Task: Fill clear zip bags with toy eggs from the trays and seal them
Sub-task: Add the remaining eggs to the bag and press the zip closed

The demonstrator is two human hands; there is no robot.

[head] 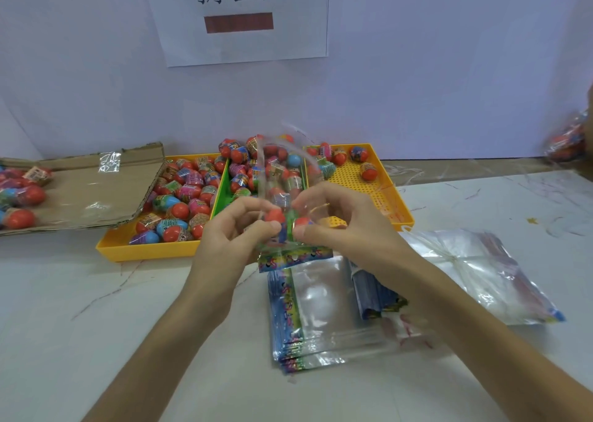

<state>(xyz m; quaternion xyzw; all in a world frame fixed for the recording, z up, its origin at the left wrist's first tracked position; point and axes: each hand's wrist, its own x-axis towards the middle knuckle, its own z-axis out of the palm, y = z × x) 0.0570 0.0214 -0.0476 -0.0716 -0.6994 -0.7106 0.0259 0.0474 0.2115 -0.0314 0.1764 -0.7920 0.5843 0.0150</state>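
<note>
Left hand [237, 226] and right hand [337, 219] pinch the clear zip bag [282, 178], grip tight; limp, slippery film, likely steadiest held by its printed strip [295, 258].

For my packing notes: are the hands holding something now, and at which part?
The left hand and the right hand both pinch one clear zip bag at its lower part, just above the coloured strip.
</note>
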